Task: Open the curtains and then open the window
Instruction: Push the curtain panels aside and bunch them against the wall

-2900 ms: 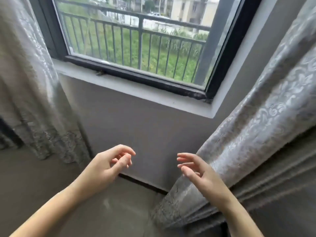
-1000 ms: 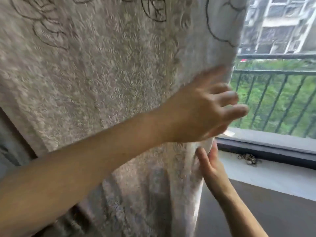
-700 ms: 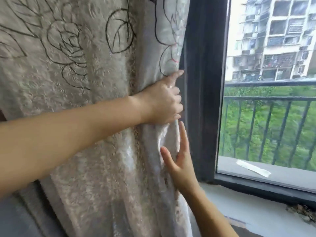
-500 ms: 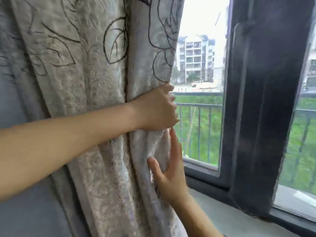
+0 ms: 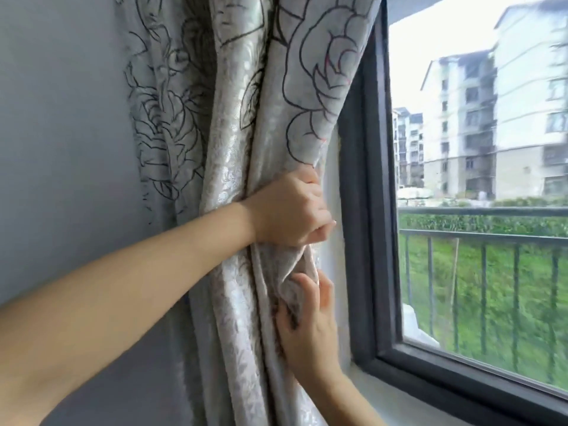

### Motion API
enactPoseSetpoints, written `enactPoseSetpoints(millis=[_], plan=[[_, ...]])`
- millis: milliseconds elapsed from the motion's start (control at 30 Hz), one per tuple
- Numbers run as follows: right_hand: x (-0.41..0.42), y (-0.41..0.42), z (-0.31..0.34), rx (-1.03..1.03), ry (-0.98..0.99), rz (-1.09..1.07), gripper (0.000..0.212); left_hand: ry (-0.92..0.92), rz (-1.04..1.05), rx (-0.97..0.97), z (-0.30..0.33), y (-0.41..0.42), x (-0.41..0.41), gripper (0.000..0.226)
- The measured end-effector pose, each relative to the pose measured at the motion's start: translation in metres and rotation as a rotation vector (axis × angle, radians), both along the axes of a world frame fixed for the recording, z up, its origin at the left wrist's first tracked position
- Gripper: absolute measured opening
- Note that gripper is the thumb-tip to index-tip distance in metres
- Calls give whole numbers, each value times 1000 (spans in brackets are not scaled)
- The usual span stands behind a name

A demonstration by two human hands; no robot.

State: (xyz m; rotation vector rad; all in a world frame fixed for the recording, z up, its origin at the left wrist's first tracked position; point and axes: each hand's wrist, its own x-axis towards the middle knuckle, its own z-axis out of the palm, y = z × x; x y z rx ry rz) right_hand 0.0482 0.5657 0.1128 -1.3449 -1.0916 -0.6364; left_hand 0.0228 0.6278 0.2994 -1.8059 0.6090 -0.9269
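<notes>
The left curtain [image 5: 233, 124], pale silver-beige with black outlined flowers, hangs bunched in folds against the wall, just left of the window. My left hand [image 5: 290, 210] is clenched around the curtain's right edge at mid height. Below it my right hand [image 5: 310, 330] presses flat against the gathered folds, fingers pointing up, some tucked into the cloth. The window [image 5: 479, 241] has a dark frame [image 5: 373, 241] and its glass looks closed. The other curtain is out of view.
A grey wall [image 5: 61, 149] fills the left side. A pale sill [image 5: 408, 404] runs below the window frame. Outside are a dark metal railing [image 5: 479, 235], green growth and apartment blocks [image 5: 498, 124].
The curtain has been dragged left off the glass and bunched up by the wall. My left hand stays clenched on its edge; my right hand keeps pressing the folds. More of the window shows.
</notes>
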Motion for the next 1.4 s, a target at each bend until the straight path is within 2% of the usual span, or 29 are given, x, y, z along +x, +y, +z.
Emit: enactPoseSetpoints(millis=[133, 300, 500, 633, 767, 967, 1067, 1233, 1300, 1400], plan=[[-22, 87, 7, -39, -9, -34, 50, 0, -1, -56, 5, 85, -25, 33], [-37, 158, 10, -133, -48, -63, 45, -27, 22, -101, 0, 163, -46, 33], [-32, 243, 10, -215, -67, -1, 37, -34, 108, -184, -1, 246, -47, 38], [-23, 306, 9, -168, -80, 87, 26, -51, 183, -204, -4, 305, -37, 47], [-10, 371, 11, -167, -93, 173, 22, -57, 217, -260, -1, 362, -30, 46], [-5, 443, 4, -281, -141, 187, 21, -83, 309, -328, -11, 432, -38, 48], [-9, 457, -2, -329, -151, 165, 33, -77, 341, -352, -20, 448, -45, 47], [-18, 436, -1, -354, -97, 160, 27, -11, 330, -390, -23, 431, -56, 48], [-24, 415, 1, -375, -58, 174, 25, 16, 284, -380, -28, 413, -64, 45], [-31, 370, 3, -518, 60, 250, 24, 76, 123, -365, -51, 378, -76, 36]])
